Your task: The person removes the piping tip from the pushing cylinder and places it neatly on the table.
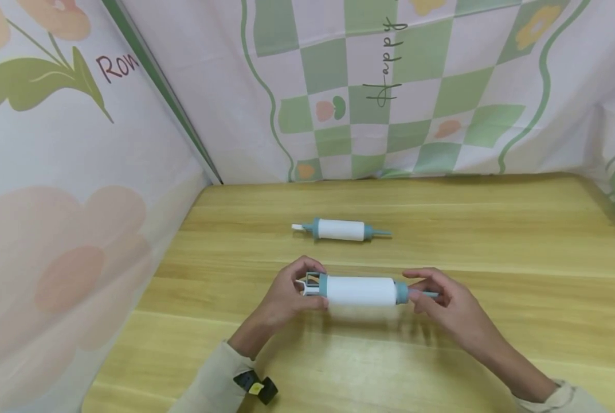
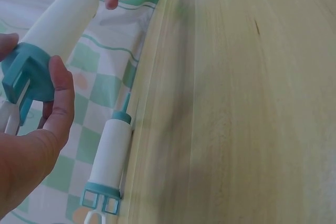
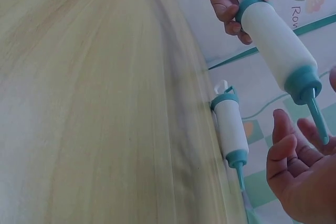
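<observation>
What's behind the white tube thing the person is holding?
Behind the held syringe, farther up the wooden table, lies a second syringe, then the flowery cloth wall. The left hand covers part of the held syringe's plunger end.

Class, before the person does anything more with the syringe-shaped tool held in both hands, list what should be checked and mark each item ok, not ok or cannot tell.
1. Left hand has a grip on the flanged end of the held tool: ok, fingers curl round the teal flange.
2. Right hand at the nozzle: ok in the head view; firmness of the pinch cannot tell.
3. Held tool lifted off the wooden table: ok, a shadow lies below it.
4. Second tool apart from the hands: ok, it lies farther back on the table.
5. Plunger position in the held tool: cannot tell.
</observation>
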Demonstrator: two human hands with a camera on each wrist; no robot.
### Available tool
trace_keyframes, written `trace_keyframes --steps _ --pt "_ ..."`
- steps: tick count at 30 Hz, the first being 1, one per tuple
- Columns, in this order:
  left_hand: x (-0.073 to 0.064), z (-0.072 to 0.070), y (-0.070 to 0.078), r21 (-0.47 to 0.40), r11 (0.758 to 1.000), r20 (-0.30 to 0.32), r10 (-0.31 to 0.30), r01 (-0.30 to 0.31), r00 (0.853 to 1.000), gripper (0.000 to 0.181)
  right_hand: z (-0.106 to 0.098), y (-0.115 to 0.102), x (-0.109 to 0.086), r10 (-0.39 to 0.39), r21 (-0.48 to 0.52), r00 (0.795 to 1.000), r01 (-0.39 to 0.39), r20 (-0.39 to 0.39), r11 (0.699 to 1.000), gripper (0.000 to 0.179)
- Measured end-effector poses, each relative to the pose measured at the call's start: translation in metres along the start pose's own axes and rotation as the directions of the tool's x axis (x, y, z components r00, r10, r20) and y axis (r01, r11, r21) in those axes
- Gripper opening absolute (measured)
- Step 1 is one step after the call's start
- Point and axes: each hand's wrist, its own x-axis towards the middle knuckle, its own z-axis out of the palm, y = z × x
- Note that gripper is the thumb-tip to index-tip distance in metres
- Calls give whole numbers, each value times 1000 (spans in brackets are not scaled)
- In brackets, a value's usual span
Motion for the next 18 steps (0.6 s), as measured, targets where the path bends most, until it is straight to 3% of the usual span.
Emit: trace_keyframes --steps 5,18 --pt "0 0 0 -1 1000 2 8 -8 1000 43 3 -3 1 48 -34 999 -48 -13 998 27" --pt "-1 0 0 8 1000 9 9 -9 1000 43 7 -1 0 3 9 1000 -3 -1 1000 21"
